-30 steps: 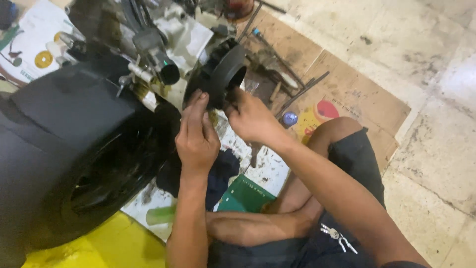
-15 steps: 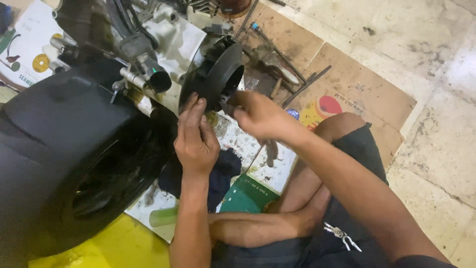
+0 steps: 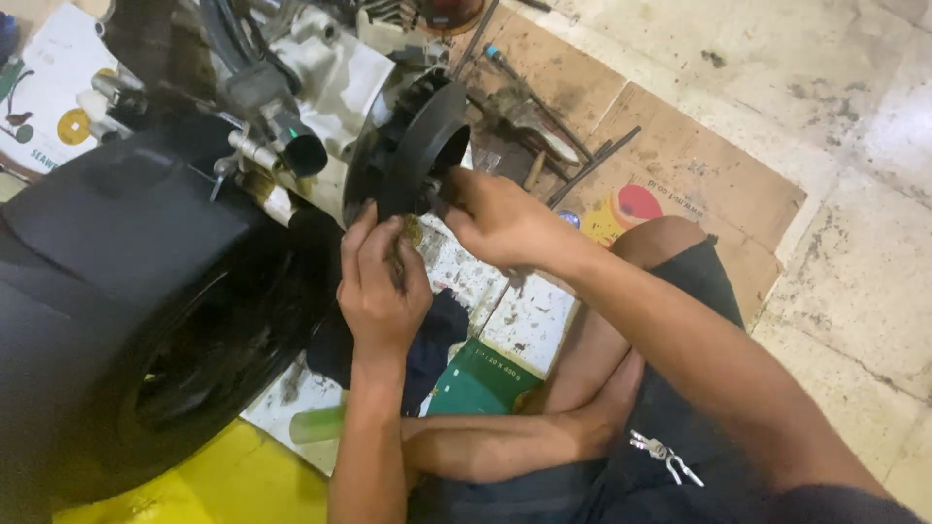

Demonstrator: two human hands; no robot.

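Observation:
A round black cover [image 3: 413,146] sits against the side of a scooter engine [image 3: 325,73], just right of the black rear tyre [image 3: 126,330]. My left hand [image 3: 381,281] presses its fingers on the lower left edge of the cover. My right hand [image 3: 490,218] grips the cover's lower right rim, fingertips hooked inside it. What lies behind the cover is hidden. A black hose end [image 3: 296,150] sticks out left of the cover.
Long metal tools [image 3: 544,116] lie on flattened cardboard [image 3: 680,155] beyond the engine. A dark rag [image 3: 437,335], a green box [image 3: 481,378] and printed paper lie under my arms. My folded legs fill the lower right, with keys [image 3: 665,456] on my shorts. Yellow floor shows at lower left.
The view has shifted slightly. Both hands stay on the black cover, the right hand gripping its rim a little more firmly.

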